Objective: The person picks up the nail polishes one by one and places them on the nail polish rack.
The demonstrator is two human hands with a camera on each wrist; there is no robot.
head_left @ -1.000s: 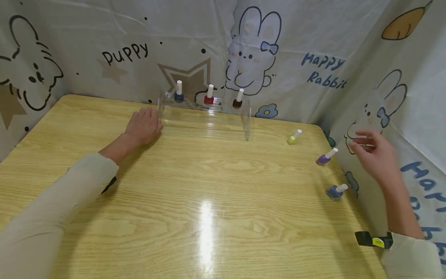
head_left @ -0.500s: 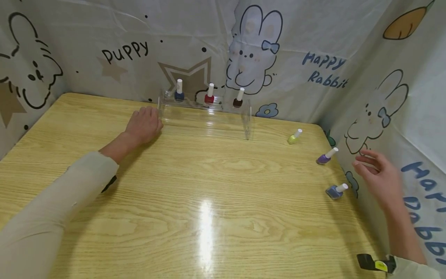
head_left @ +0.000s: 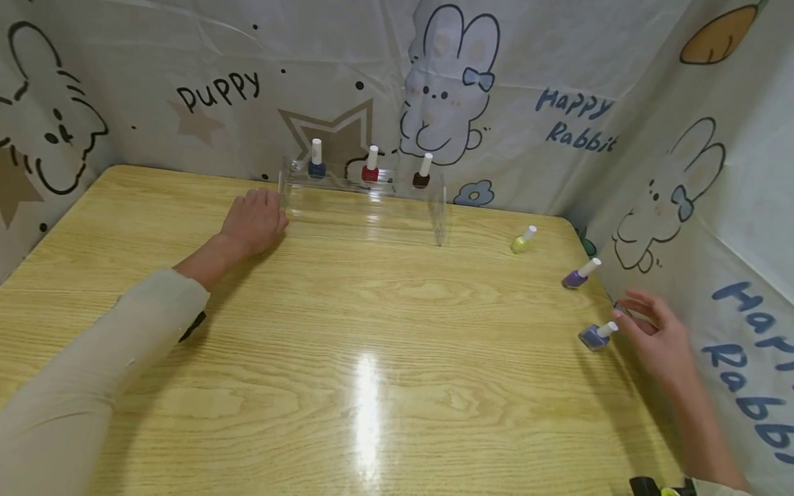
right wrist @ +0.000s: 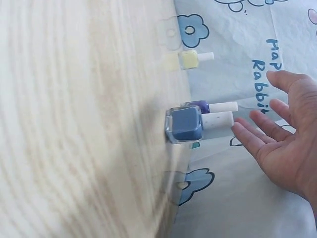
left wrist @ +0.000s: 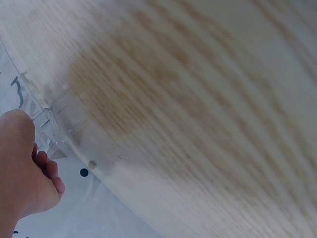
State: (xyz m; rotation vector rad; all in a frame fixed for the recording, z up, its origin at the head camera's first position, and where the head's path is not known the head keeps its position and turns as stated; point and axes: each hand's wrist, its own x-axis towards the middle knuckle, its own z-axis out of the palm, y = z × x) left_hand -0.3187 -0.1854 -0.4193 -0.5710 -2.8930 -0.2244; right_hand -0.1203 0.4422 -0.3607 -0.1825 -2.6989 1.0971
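Note:
At the left end of a clear acrylic rack (head_left: 439, 217), my left hand (head_left: 256, 219) grips its side panel with curled fingers; the left wrist view shows thumb and fingers (left wrist: 51, 170) at the clear edge. Three white-capped nail polish bottles stand along the rack's top: dark blue (head_left: 316, 169), red (head_left: 370, 173) and dark brown (head_left: 421, 180). On the right, my right hand (head_left: 660, 341) hangs with spread, loosely bent fingers beside the cap of a grey-blue nail polish bottle (right wrist: 185, 124). It holds nothing.
A purple nail polish bottle (head_left: 575, 278) and a yellow one (head_left: 520, 244) stand farther back along the right side of the wooden table (head_left: 403, 324). Printed cloth (head_left: 521, 41) hangs behind the table and close along its right edge.
My right hand has come down and toward me, from beside the purple bottle to beside the grey-blue one. My left hand, the rack and the bottles keep their places.

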